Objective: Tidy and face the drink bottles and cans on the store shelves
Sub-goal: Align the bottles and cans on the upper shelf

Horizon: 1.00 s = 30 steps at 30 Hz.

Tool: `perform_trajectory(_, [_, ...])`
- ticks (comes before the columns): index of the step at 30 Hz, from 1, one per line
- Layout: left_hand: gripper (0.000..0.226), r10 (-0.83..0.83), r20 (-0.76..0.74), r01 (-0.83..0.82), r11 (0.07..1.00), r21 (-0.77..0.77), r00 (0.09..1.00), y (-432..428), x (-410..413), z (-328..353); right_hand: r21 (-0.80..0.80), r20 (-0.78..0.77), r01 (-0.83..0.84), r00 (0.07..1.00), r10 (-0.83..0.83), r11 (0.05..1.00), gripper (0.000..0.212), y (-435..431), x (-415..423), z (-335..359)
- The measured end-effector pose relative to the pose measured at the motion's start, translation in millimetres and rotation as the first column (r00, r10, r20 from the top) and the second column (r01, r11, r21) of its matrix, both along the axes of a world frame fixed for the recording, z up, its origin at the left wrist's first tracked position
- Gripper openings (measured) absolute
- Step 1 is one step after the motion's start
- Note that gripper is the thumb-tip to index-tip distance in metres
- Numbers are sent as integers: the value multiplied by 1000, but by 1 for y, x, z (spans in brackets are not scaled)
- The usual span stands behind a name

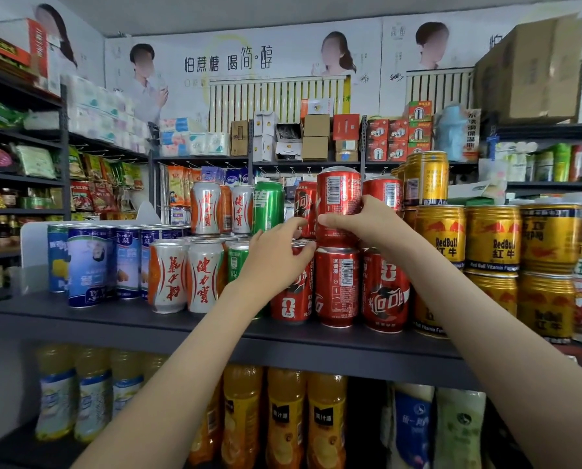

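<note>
Red cola cans are stacked in two tiers on the dark shelf. My right hand grips an upper red can near its base, barcode side facing me. That can stands on a lower red can, whose barcode also faces me. My left hand holds the top of the lower red can to the left, its fingers curled over the rim. Another lower red can shows its logo.
White-and-orange cans, green cans and blue-and-white cans stand to the left. Gold Red Bull cans are stacked to the right. Orange juice bottles fill the shelf below. Boxes and tissue packs sit on the back shelves.
</note>
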<state>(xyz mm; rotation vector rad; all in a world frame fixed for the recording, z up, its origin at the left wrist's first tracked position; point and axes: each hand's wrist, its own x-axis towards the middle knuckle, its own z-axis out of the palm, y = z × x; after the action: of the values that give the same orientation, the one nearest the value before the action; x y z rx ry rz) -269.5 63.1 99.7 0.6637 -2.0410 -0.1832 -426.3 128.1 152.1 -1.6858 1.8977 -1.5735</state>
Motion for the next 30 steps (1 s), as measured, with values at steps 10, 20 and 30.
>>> perform_trajectory(10, [58,-34,-29,36,998,46,999,5,-15,7,-108,-53,60,996,-66,992,98,8,11,-9])
perform_trajectory(20, [72,-210,-94,218,973,81,973,3,-19,-3,-181,-132,82,985,-107,980,97,14,22,-17])
perform_trajectory(30, [51,-69,-216,10,965,-261,974,32,-19,-47,-375,-205,245,918,-338,894,68,65,31,-54])
